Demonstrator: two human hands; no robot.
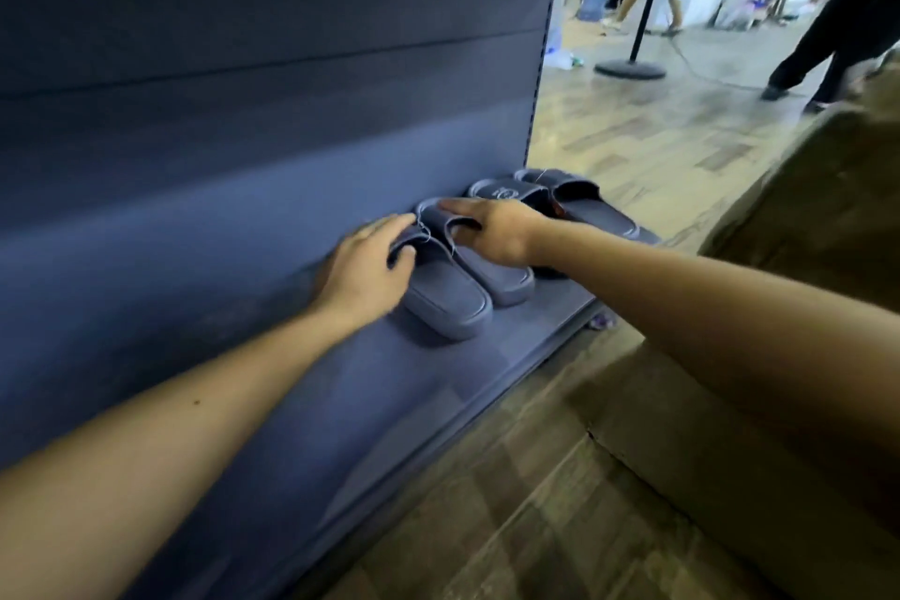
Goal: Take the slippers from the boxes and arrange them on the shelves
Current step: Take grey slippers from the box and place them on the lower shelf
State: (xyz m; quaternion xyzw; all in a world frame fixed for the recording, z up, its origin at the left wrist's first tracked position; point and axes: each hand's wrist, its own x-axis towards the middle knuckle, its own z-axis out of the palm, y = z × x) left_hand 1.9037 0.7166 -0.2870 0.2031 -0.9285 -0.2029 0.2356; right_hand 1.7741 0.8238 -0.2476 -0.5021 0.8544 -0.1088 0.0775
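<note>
**Second pair going down on the bottom shelf**

The left grip (363,268) is clamped on the strap of the left slipper (443,302), fingers over the top and thumb tucked beneath. That slipper sits flat on the blue shelf (389,404), toe to the back panel. Touching it on its right is the right slipper (501,280), and the right grip (492,229) has its strap pinched between fingers above and thumb inside. A pale thread (424,229) seems to join the two straps (it is thin, so I would not swear to it). Further right an earlier pair (589,210) already stands at the shelf's end, just beside the right grip's wrist. A cardboard box (789,229) fills the right edge of the scene.

The risks look small but real. Spreading the slippers could drag one askew if that thread holds. The right forearm could nudge the earlier pair out of line as it withdraws. Heels left too near the front lip could tip off.
</note>
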